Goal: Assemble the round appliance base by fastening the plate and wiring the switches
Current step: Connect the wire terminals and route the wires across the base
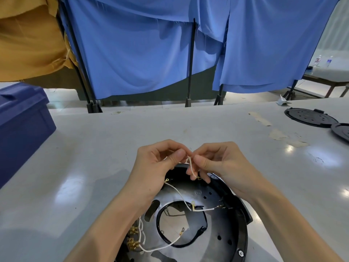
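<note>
Wiring step: left hand [160, 163] and right hand [219, 163] each grip pinched on the thin white lead [191, 167] above the round black appliance base [239, 224]; next, seat its terminal.

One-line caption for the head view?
Both hands, left and right, pinch a white wire above the round appliance base.

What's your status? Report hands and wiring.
Left hand and right hand both pinching one white wire above round base. Other wires loose on plate. Nothing obstructing.
</note>
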{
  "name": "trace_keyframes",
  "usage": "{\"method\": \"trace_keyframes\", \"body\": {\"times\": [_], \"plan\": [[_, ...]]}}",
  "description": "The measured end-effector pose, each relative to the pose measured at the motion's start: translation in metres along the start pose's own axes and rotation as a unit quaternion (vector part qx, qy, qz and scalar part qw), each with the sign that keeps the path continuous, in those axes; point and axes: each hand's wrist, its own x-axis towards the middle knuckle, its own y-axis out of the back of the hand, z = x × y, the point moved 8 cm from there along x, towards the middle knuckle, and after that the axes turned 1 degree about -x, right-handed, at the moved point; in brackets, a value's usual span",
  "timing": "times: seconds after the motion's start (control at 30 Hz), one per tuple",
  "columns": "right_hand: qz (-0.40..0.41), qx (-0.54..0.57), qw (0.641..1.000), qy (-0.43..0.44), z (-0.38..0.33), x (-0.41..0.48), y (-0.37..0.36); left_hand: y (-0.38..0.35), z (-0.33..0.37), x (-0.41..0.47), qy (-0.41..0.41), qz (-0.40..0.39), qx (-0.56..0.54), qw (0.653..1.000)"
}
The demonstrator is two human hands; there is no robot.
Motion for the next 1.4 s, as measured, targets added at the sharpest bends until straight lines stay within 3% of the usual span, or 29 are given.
{"method": "trace_keyframes", "body": {"times": [0.2, 0.43, 0.57, 0.63, 0.7, 0.77, 0.97, 1.3, 1.4], "plan": [[-0.074, 0.015, 0.996, -0.039, 0.005, -0.003, -0.016, -0.006, -0.008, -0.001, 0.035, -0.015, -0.034, 0.999], [0.003, -0.024, 0.999, -0.032, 0.012, -0.001, -0.008, 0.001, -0.015, -0.006, 0.075, 0.011, -0.034, 0.997], [0.016, -0.046, 0.998, -0.035, 0.010, -0.002, -0.003, 0.001, -0.003, -0.008, 0.030, 0.020, 0.009, 0.999], [0.068, -0.069, 0.995, -0.011, 0.003, -0.002, 0.012, 0.005, 0.011, -0.009, -0.029, 0.031, 0.071, 0.997], [0.131, -0.104, 0.986, 0.009, -0.001, -0.002, 0.029, 0.000, 0.020, -0.011, -0.067, -0.005, 0.122, 0.990], [0.158, -0.143, 0.977, -0.001, 0.001, -0.003, 0.037, -0.014, 0.016, -0.015, -0.055, -0.071, 0.184, 0.979], [0.113, -0.238, 0.962, -0.076, 0.021, -0.007, 0.031, -0.050, -0.009, -0.029, -0.026, -0.183, 0.302, 0.935], [0.143, -0.141, 0.976, -0.089, 0.043, -0.017, 0.032, -0.060, -0.019, -0.031, -0.030, -0.186, 0.314, 0.930], [0.148, -0.132, 0.977, -0.081, 0.044, -0.017, 0.032, -0.055, -0.011, -0.028, -0.055, -0.145, 0.285, 0.946]]}}
